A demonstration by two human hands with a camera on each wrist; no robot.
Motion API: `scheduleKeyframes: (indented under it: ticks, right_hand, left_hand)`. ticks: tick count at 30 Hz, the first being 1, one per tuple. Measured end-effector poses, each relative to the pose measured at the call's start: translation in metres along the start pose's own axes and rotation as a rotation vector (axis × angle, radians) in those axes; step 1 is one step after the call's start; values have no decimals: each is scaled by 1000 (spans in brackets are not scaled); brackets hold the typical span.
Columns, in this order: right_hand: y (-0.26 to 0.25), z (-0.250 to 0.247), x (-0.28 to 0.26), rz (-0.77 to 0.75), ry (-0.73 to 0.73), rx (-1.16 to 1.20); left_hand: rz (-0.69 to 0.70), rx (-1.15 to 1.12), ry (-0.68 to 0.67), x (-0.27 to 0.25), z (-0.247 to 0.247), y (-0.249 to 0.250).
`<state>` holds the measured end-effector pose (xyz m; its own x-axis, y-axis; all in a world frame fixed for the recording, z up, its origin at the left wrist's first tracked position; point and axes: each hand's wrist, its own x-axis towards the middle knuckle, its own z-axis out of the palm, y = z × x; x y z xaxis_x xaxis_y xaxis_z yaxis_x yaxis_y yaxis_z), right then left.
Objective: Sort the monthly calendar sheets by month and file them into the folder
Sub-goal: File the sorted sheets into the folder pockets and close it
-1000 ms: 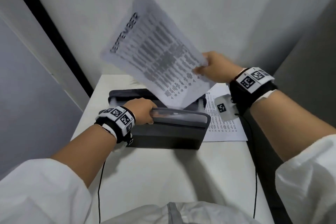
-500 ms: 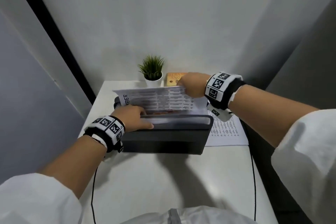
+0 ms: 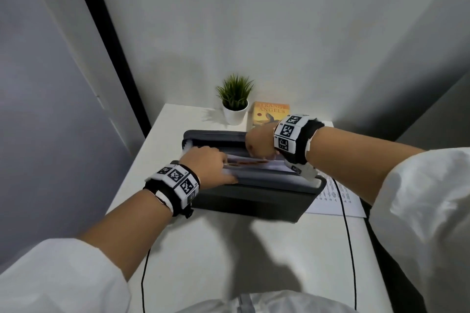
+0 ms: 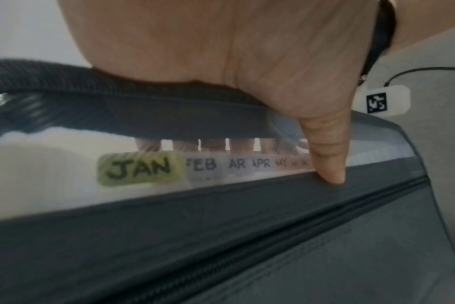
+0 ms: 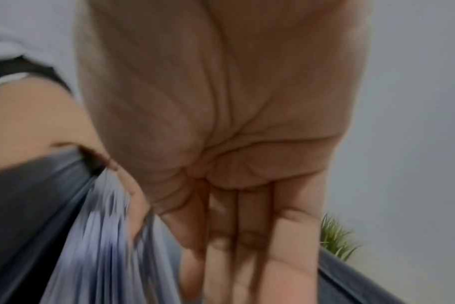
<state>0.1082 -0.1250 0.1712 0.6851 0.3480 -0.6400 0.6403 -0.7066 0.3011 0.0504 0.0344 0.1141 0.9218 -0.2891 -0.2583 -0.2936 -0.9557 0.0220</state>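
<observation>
The left hand [image 3: 206,164] gripped the near wall of the dark grey folder [image 3: 249,201]: its thumb [image 4: 327,162] pressed flat against the outside, while the other fingers [image 4: 213,145] hooked over the rim and showed through the clear front pocket just above the month tabs [image 4: 140,168], lettered JAN, FEB, AR, APR and onward. That wrist lay low and level, forearm reaching in from the near left.

The right hand [image 3: 259,143] hung palm-down over the folder's open top, wrist raised, its fingers [image 5: 247,257] held straight and close together and pointing down among the pale dividers [image 5: 101,236]. Whether the fingertips pinched a sheet could not be told; they were blurred and partly hidden.

The folder stood under both hands on the white table [image 3: 229,256]. A stack of calendar sheets [image 3: 333,198] lay flat just beside it, below the right forearm. Beyond the right hand stood a small potted plant [image 3: 235,101] and a book [image 3: 267,114].
</observation>
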Motion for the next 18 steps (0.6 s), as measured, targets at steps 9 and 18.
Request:
scheduleKeyframes:
  ticks: [9, 18]
  right_hand:
    - [24, 13, -9, -97, -105, 99]
    - [59, 60, -34, 69, 90, 331]
  left_hand:
    - [202, 24, 131, 3, 7, -8]
    - [113, 11, -70, 1, -2, -5]
